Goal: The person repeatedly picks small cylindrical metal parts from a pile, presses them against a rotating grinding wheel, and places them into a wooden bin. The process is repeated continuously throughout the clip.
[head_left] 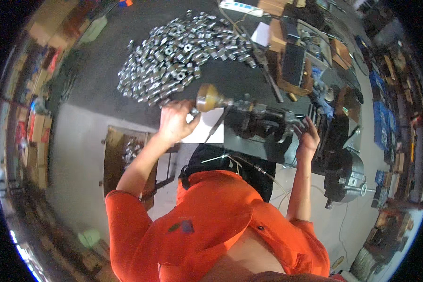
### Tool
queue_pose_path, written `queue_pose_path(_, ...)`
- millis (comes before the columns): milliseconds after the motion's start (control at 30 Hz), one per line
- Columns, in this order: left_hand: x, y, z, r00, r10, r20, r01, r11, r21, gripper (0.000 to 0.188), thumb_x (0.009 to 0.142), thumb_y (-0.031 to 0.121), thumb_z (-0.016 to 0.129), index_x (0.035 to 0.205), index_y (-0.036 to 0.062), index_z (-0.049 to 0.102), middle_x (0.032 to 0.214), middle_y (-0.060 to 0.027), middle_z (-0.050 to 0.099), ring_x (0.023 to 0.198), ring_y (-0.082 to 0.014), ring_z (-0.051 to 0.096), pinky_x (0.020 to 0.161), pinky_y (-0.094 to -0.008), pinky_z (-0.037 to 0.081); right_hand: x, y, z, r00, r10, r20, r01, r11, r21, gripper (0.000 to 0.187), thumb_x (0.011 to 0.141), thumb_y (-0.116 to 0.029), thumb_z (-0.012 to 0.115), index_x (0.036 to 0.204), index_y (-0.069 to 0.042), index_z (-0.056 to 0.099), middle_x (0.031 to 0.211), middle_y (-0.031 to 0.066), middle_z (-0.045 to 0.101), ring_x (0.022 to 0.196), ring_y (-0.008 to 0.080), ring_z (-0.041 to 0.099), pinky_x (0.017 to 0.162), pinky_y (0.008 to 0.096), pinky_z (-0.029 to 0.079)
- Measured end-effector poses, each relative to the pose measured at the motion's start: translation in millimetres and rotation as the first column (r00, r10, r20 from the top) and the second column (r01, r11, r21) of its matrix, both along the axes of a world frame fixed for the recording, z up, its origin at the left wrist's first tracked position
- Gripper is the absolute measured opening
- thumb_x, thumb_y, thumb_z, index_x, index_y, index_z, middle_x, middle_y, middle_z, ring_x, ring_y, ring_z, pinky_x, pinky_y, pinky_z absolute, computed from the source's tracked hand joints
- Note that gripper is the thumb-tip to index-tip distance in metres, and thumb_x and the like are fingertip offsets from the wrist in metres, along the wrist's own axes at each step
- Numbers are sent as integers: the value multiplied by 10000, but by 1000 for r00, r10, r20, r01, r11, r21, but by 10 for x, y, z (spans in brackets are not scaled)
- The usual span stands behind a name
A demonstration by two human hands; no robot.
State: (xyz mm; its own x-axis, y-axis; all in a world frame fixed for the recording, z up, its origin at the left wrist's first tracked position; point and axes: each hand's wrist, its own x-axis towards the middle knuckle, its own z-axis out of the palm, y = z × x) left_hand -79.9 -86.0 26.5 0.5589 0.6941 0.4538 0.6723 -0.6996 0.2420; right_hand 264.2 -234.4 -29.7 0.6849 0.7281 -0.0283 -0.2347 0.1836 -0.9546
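My left hand (176, 121) is closed, with a small shiny metal nut (194, 112) pinched at its fingertips. Right beside it is a round yellowish wheel (208, 97), slightly blurred, mounted on the shaft of a dark bench machine (263, 121). At the machine's other end my right hand (308, 136) has its fingers apart, close to the round end part; whether they touch it I cannot tell. Beyond my left hand lies a wide heap of shiny metal nuts (174, 58) on the dark bench top. A white sheet (216, 129) lies under the wheel, with a thin dark tool (217, 124) across it.
Left of my body stands a wooden box (112, 157) with metal pieces inside. Long bars (270, 80), a wooden tray (293, 70) and a blue rag (320, 96) lie at the back right. A dark round machine (345, 176) stands at right. A thin hose (268, 176) hangs before me.
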Motion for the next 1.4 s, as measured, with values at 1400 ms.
queue_pose_path(1400,-21,198,194,479,256,840,638,556,-533,174,804,70,556,892,-80,558,677,-84,571,531,-114,548,493,-233,479,-524,-261,180,939,-86,-332,133,984,119,127,809,-131,422,792,-29,497,535,-34,243,437,80,207,415,229,194)
